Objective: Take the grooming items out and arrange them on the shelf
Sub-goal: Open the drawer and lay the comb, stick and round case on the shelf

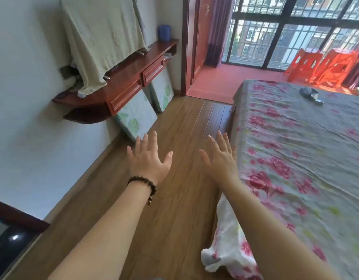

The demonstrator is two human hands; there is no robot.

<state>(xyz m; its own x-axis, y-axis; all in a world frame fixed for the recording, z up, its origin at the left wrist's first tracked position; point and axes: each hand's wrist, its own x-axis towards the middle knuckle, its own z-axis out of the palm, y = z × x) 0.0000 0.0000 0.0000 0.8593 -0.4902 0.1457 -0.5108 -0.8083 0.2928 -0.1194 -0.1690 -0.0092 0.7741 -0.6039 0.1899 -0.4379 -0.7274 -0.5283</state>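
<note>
My left hand [148, 158] and my right hand [220, 155] are stretched out in front of me over the wooden floor, palms down, fingers spread, holding nothing. A dark bead bracelet sits on my left wrist. On the left wall hangs a red-brown wooden shelf [122, 83] with drawers and a lower curved ledge [87, 116]. A small dark grey pouch [311, 93] lies on the far part of the bed. No grooming items are visible in the open.
A pale green cloth [101, 35] drapes over something on the shelf. A blue cup [164, 32] stands at its far end. Two padded panels [137, 116] lean under it. The floral bed [296, 158] fills the right. Orange stools [320, 66] stand by the window.
</note>
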